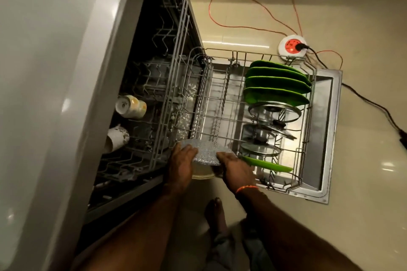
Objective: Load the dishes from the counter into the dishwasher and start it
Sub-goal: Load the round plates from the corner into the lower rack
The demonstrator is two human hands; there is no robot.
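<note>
From the head camera I look down into the open dishwasher (123,116), and I'll place everything against its pulled-out lower rack (220,103). At the rack's near edge I hold a speckled grey pot (206,152), bottom up, with its pale rim showing beneath. My left hand (180,167) grips its left side with fingers curled over the base; my right hand (236,170), with an orange thread at the wrist, grips the right side the same way. Whether the pot rests on the rack wires or hangs just above them I cannot tell.

On the rack's far right side stand several green plates (277,81) in a row on edge. Nearer along that same side sit three glass lids (274,111), and then one more green plate (267,164) closest to me. Left of the lower rack, in the upper rack (141,156) inside the machine, two patterned cups (130,106) lie on their sides.

Beyond the rack's far right corner, a round white-and-red socket box (291,46) lies on the floor, with an orange cable (222,13) looping away. My bare foot (214,211) stands on the floor below the rack.
</note>
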